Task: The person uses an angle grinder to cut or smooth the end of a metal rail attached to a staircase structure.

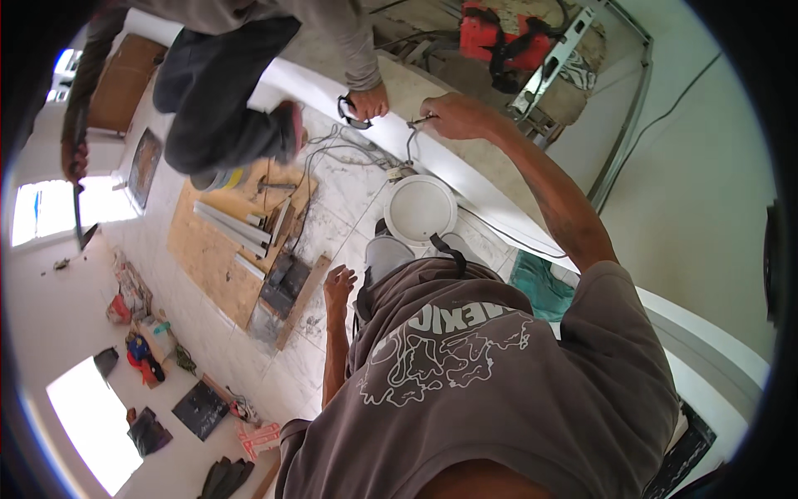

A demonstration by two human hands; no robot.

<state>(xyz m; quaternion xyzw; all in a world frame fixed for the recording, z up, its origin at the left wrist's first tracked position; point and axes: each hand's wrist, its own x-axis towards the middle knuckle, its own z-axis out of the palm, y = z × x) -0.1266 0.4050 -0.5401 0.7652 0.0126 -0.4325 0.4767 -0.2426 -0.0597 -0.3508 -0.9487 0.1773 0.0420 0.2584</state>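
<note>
My right hand [459,116] is stretched out over the white ledge [490,179], its fingers closed on the end of a thin grey cable [410,145] that hangs down the ledge's face. The tip in my fingers is too small to make out. My left hand [339,287] hangs low at my side, fingers loosely bent and apart, holding nothing. Just left of my right hand, a co-worker's hand [368,101] leans on the ledge, beside dark-rimmed glasses [353,113] that it seems to hold. The co-worker's other hand [75,162] grips a long dark tool [81,218].
A round white bucket [421,209] stands before my legs. Metal strips [233,229] lie on a plywood sheet [195,266] on the tiled floor, with loose cables [341,145] nearby. Beyond the ledge are a red power tool [503,40] and a spirit level [569,41]. A green cloth [540,285] lies right.
</note>
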